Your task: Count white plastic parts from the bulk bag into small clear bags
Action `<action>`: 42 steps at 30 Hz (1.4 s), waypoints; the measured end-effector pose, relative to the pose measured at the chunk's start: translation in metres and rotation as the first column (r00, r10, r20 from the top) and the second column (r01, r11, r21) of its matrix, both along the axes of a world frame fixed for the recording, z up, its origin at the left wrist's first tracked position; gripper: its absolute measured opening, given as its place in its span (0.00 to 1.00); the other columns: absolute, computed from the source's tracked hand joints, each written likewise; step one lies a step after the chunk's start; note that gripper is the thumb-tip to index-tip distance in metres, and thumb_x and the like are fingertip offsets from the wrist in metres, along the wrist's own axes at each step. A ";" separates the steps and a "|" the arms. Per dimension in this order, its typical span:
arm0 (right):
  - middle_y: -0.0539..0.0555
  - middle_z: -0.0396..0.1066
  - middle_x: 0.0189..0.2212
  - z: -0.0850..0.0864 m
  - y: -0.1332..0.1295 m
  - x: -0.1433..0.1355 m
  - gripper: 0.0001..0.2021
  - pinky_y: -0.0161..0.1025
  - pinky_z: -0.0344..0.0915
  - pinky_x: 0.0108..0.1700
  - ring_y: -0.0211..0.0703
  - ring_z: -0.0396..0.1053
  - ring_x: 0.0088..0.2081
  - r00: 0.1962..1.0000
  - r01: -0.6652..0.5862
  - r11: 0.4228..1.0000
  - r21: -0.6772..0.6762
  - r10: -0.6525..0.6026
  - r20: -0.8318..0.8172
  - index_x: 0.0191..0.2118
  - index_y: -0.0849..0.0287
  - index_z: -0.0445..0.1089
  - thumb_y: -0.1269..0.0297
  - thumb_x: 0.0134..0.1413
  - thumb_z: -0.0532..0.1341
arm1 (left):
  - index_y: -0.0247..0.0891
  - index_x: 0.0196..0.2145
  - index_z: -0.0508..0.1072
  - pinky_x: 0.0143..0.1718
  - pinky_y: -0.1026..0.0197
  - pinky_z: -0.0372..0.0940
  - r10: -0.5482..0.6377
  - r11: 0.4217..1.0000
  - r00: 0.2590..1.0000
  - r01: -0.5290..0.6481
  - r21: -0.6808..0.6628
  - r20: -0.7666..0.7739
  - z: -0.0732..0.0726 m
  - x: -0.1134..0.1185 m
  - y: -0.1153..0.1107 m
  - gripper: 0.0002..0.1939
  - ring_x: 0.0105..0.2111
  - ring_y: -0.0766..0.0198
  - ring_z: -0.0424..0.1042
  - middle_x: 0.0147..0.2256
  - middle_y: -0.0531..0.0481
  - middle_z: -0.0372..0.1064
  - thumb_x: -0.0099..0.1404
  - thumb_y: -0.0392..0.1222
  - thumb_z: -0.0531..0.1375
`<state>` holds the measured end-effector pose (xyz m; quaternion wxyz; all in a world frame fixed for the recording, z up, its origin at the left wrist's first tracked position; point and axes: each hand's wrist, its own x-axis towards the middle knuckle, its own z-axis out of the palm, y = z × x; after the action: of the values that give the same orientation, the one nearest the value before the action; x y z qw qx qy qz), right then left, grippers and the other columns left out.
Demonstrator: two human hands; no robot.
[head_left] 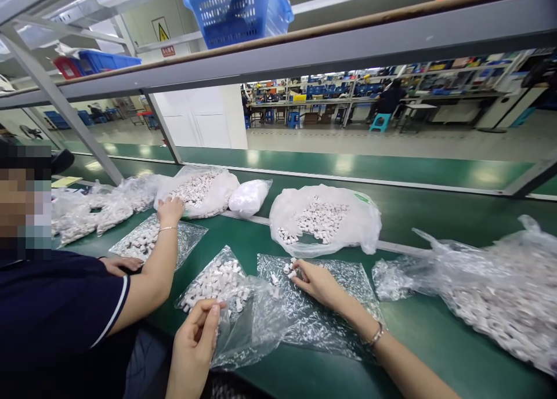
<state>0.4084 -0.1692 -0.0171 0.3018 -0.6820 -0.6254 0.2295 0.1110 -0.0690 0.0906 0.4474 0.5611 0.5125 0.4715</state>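
Bare left hand (195,344) sits closest, its grip pinched narrow on the edge of a clear bag (256,335). Beneath it, the green table (422,341) runs across the view. On the left, a co-worker (56,318) in a dark blue shirt has one hand at a filled white bag (217,181). At the right end lies a big clear bag (496,294) full of light pieces. Smaller, another white bag (363,225) spreads in the middle, white pieces heaped in it. Just nearer lies flat clear plastic (322,332), with the right hand (319,283) over it, fingertips close together at a few small white pieces (287,267); whether its grip holds any, I cannot tell. More pieces are heaped at the left hand's bag.
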 end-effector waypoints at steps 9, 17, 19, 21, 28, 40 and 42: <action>0.47 0.62 0.26 0.006 -0.010 0.014 0.22 0.33 0.48 0.22 0.34 0.50 0.20 0.818 0.003 0.995 -0.104 -0.062 -0.572 0.41 0.57 0.64 0.42 0.66 0.47 | 0.35 0.40 0.72 0.17 0.71 0.44 -0.120 0.971 0.987 0.138 -0.194 0.104 -0.048 -0.013 -0.071 0.27 0.18 0.74 0.45 0.19 0.60 0.47 0.57 0.64 0.63; 0.47 0.63 0.25 -0.006 0.014 0.001 0.11 0.38 0.55 0.33 0.41 0.60 0.27 0.994 0.082 0.996 0.016 -0.083 0.070 0.44 0.57 0.67 0.58 0.60 0.58 | 0.35 0.40 0.72 0.18 0.70 0.43 -0.143 0.967 0.985 0.160 -0.200 0.096 -0.045 -0.009 -0.073 0.28 0.18 0.73 0.45 0.19 0.60 0.45 0.58 0.65 0.62; 0.47 0.62 0.25 -0.007 0.013 0.000 0.09 0.37 0.56 0.32 0.40 0.59 0.27 0.996 0.076 0.997 0.024 -0.077 0.036 0.41 0.57 0.67 0.57 0.60 0.58 | 0.35 0.40 0.72 0.18 0.70 0.43 -0.142 0.968 0.986 0.158 -0.195 0.093 -0.045 -0.011 -0.073 0.28 0.18 0.73 0.45 0.19 0.60 0.46 0.59 0.65 0.62; 0.47 0.62 0.25 -0.004 0.009 0.004 0.13 0.35 0.55 0.27 0.37 0.57 0.24 0.983 0.072 0.997 0.006 -0.070 -0.169 0.38 0.57 0.65 0.52 0.63 0.54 | 0.35 0.40 0.72 0.18 0.70 0.43 -0.133 0.970 0.987 0.148 -0.191 0.091 -0.046 -0.012 -0.072 0.27 0.18 0.73 0.45 0.19 0.60 0.46 0.58 0.64 0.62; 0.50 0.62 0.27 -0.006 0.010 0.018 0.22 0.32 0.50 0.20 0.36 0.55 0.21 0.894 0.179 0.982 -0.063 -0.190 -0.407 0.34 0.57 0.62 0.42 0.64 0.46 | 0.36 0.40 0.70 0.18 0.70 0.42 -0.139 0.968 0.985 0.158 -0.193 0.106 -0.047 -0.008 -0.072 0.26 0.18 0.73 0.45 0.18 0.61 0.45 0.58 0.63 0.62; 0.52 0.67 0.26 -0.010 0.030 0.010 0.17 0.34 0.56 0.25 0.39 0.62 0.24 0.939 0.180 0.982 -0.049 -0.187 -0.288 0.37 0.58 0.63 0.49 0.64 0.50 | 0.36 0.39 0.71 0.17 0.70 0.44 -0.122 0.974 0.989 0.136 -0.181 0.090 -0.044 -0.011 -0.074 0.27 0.18 0.73 0.45 0.19 0.61 0.45 0.57 0.64 0.62; 0.52 0.68 0.29 -0.007 0.026 0.013 0.22 0.33 0.50 0.19 0.35 0.56 0.19 0.930 0.139 0.989 -0.056 -0.150 -0.336 0.40 0.58 0.63 0.47 0.67 0.41 | 0.36 0.39 0.71 0.17 0.70 0.44 -0.121 0.974 0.989 0.134 -0.181 0.085 -0.044 -0.012 -0.073 0.27 0.17 0.73 0.45 0.18 0.61 0.45 0.57 0.65 0.62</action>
<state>0.4213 -0.1432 -0.0237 0.4103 -0.6810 -0.5085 0.3307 0.0993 -0.1425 0.0466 0.5459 0.5307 0.5006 0.4120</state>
